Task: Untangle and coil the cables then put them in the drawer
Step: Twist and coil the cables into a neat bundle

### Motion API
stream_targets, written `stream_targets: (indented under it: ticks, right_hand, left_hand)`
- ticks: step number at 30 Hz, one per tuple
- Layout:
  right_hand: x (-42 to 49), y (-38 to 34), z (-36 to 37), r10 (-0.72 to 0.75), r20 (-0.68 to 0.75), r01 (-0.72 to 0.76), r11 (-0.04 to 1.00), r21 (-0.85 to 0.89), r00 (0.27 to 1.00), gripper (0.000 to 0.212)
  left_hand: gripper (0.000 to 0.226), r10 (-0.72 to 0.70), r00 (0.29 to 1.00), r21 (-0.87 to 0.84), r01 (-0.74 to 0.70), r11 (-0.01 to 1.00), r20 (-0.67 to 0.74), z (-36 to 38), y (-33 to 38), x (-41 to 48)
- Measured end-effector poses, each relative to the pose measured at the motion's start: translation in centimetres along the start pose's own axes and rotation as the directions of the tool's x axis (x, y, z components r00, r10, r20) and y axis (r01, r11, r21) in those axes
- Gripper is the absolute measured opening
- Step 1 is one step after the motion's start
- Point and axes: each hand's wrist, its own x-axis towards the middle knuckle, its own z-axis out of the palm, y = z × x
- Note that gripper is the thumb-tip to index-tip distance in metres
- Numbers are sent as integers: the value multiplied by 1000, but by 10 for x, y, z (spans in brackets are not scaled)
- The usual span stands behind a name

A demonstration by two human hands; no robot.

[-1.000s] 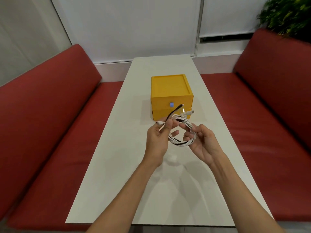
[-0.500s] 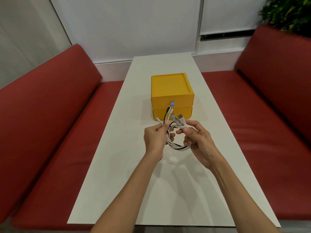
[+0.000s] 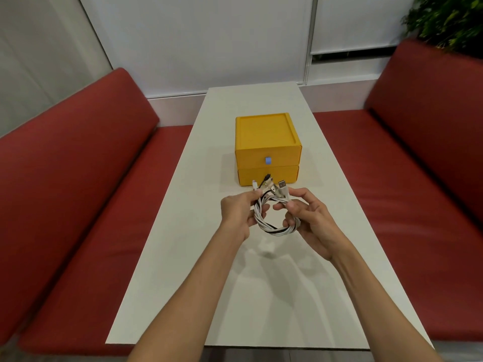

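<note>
The left hand (image 3: 236, 214) grips the left side of the coiled cables (image 3: 274, 229), with thumb and fingers curled round the bundle near its top. The right hand (image 3: 311, 220) holds the right side of the same coil: thumb and forefinger pinch the strands close to the upper end, and the remaining fingers curl under the loop. The coil is a small ring of white strands with one black strand wound among them, held in the air between both hands above the table (image 3: 235, 296) and not touching it. Several loose ends stand up from the top of the ring: a white USB plug (image 3: 281, 184) on the right, a black connector (image 3: 266, 177) in the middle and a thin white connector (image 3: 254, 183) on the left. Just beyond the hands, a yellow drawer unit (image 3: 266, 137) stands on the table. Its upper drawer (image 3: 285, 155) and lower drawer (image 3: 287, 175) are both closed. A blue pull tab (image 3: 268, 160) shows on the upper front; the cable ends cover the middle of the lower front. A red left bench (image 3: 78, 205) and a red right bench (image 3: 405, 192) flank the table. A green plant (image 3: 449, 19) stands behind the right bench.
</note>
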Motion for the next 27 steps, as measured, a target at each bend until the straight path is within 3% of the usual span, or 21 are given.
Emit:
stream_targets:
  ticks: [2,3,5,7,9,15,19,22,25,27]
  right_hand:
    - [0,2,3,1,11,0,1000,-32,1000,27]
    - [1,2,4,0,15,0,999,-43,1000,35]
    - [2,2,2,-14,8,15,998,-64,1000,46]
    - [3,2,-1,-37,2,37,995,-95,999,51]
    - [3,3,-5,-60,-4,60,991,-116,998,57]
    - [4,8,-7,-125,-79,112,982,-151,989,73]
    - [5,10,-11,-119,-130,102,987,-126,984,71]
    - [4,12,-12,-115,-155,94,986,-136,981,70]
    - [2,14,-12,-72,-166,49,989,-137,983,47]
    - [2,15,-13,-46,-194,25,993,-113,980,28]
  left_hand:
    - [7,147,985,184,-128,974,-95,2,-6,1]
    - [11,276,956,356,-226,907,-98,2,-10,0]
    - [24,466,884,628,-377,681,26,1,-14,-1]
    - [29,463,867,751,-428,503,183,-1,-13,-1]
    - [30,394,870,796,-454,401,298,-5,-9,0]
    - [33,152,858,737,-502,452,491,-6,0,-8]
    - [29,123,864,743,-485,461,488,-2,-3,-12]
    - [22,140,837,745,-536,396,528,-4,-9,-11]
    - [20,153,837,730,-536,424,525,-10,-13,-6]
    - [25,128,829,650,-513,560,544,-15,-13,-2]
